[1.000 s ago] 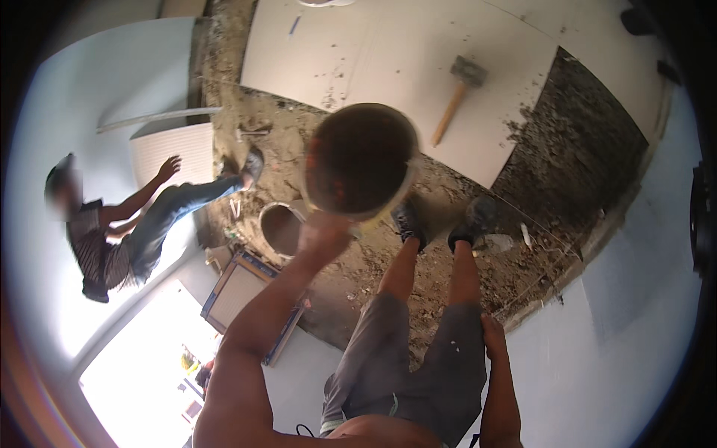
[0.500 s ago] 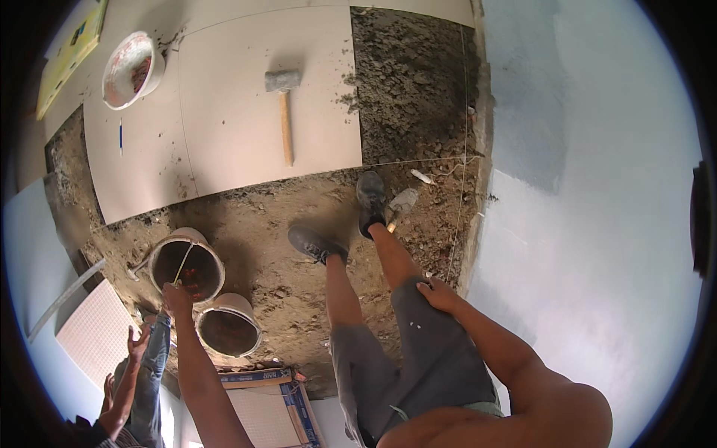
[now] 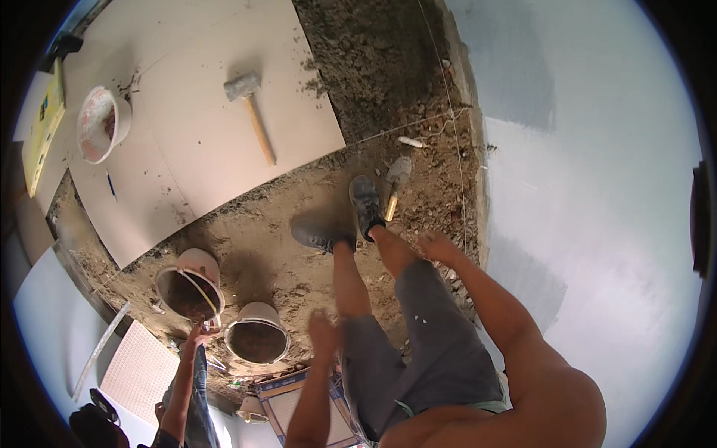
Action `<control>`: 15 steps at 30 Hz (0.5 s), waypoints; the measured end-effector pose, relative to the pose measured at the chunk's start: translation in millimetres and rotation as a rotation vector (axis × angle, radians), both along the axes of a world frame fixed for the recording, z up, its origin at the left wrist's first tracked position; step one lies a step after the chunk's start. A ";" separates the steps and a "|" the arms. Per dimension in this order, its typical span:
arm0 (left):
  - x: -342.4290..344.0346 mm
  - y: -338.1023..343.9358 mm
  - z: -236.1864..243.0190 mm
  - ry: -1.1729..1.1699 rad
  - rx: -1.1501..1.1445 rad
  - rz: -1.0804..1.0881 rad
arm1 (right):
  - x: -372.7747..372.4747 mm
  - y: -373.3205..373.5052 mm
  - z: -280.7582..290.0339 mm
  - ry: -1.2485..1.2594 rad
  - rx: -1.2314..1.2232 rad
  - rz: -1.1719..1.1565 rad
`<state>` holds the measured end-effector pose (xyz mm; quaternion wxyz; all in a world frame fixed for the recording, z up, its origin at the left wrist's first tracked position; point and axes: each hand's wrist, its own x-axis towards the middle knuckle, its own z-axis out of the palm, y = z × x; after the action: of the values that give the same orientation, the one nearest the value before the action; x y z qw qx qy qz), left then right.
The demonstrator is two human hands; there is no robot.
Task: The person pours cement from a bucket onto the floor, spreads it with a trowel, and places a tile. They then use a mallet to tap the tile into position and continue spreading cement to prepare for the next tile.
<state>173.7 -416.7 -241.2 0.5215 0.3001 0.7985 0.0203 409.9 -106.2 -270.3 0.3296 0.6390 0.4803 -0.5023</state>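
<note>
My left hand (image 3: pixel 323 334) is beside my left thigh, smeared by motion, so its fingers cannot be made out. Just off my right knee is my right hand (image 3: pixel 439 249), fingers loosely bent and nothing visible in it. A trowel (image 3: pixel 399 171) with a wooden handle lies on the dirt by my right shoe. To my left, a co-worker's hand (image 3: pixel 200 333) is at the handle of a tilted bucket (image 3: pixel 199 261) with dark contents. A second bucket (image 3: pixel 258 312) stands close by, between that bucket and my left hand.
A mallet (image 3: pixel 258 128), a white bucket (image 3: pixel 122 119) and a blue pencil (image 3: pixel 111 184) rest on the large floor tiles (image 3: pixel 202 172). A string line (image 3: pixel 452 127) crosses the rough dirt near the blue wall (image 3: pixel 590 187). Boxed tiles (image 3: pixel 280 384) stand behind the second bucket.
My left hand has left the bucket handle and come back toward my thigh; a co-worker's hand is now at that handle. My right hand has lifted off my knee. The view has turned.
</note>
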 end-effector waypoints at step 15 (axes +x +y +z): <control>163.4 71.6 -30.7 -0.756 -0.350 0.284 | 35.9 15.5 -325.0 -0.250 0.060 0.093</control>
<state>337.1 -345.1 -271.9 0.8121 0.0660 0.5761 0.0646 445.8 -90.7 -595.3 0.3904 0.6831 0.4795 -0.3885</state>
